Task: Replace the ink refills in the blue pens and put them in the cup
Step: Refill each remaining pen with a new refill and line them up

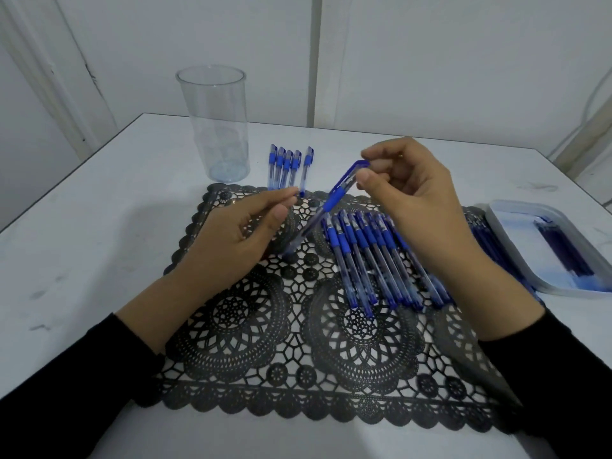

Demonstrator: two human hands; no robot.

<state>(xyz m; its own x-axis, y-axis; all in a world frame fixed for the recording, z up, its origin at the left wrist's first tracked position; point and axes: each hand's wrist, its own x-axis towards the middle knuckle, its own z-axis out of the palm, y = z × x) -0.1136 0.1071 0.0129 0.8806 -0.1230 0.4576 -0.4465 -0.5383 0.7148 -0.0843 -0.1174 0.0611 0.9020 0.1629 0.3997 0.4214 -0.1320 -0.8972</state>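
My right hand pinches the capped top of a blue pen between thumb and fingertips. The pen slants down to the left above the black lace mat. Its clear lower end lies beside the fingers of my left hand, whose thumb and forefinger are extended with nothing between them. Several blue pens lie in a row on the mat under my right wrist. Another short row of blue pens lies behind the mat. The clear cup stands upright at the back left with nothing in it.
A shallow white tray at the right holds a bundle of dark blue refills. More refills or pens lie between the tray and my right arm. The white table stands against a white wall.
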